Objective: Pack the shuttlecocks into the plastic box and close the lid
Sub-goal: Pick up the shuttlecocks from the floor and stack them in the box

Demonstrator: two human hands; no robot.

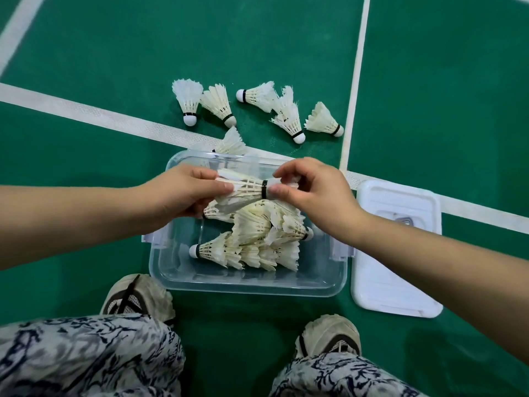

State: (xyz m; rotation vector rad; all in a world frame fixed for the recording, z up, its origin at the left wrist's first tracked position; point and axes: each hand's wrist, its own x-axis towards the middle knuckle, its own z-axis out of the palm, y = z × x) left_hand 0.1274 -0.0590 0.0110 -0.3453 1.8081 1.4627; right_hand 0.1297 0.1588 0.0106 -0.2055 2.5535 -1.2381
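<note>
The left hand (183,193) curls its fingers round the feather end of a shuttlecock (246,191), and the right hand (312,193) pinches its cork end. The shuttlecock lies sideways over the packed shuttlecocks (257,239) in the clear box (252,289). The white lid (395,253) lies just right of the box, and loose shuttlecocks (289,116) lie on the green floor (114,53) beyond.

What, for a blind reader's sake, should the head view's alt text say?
Left hand and right hand hold one shuttlecock over an open plastic box containing shuttlecocks; loose shuttlecocks lie on the green court beyond, the white lid beside it.
</note>
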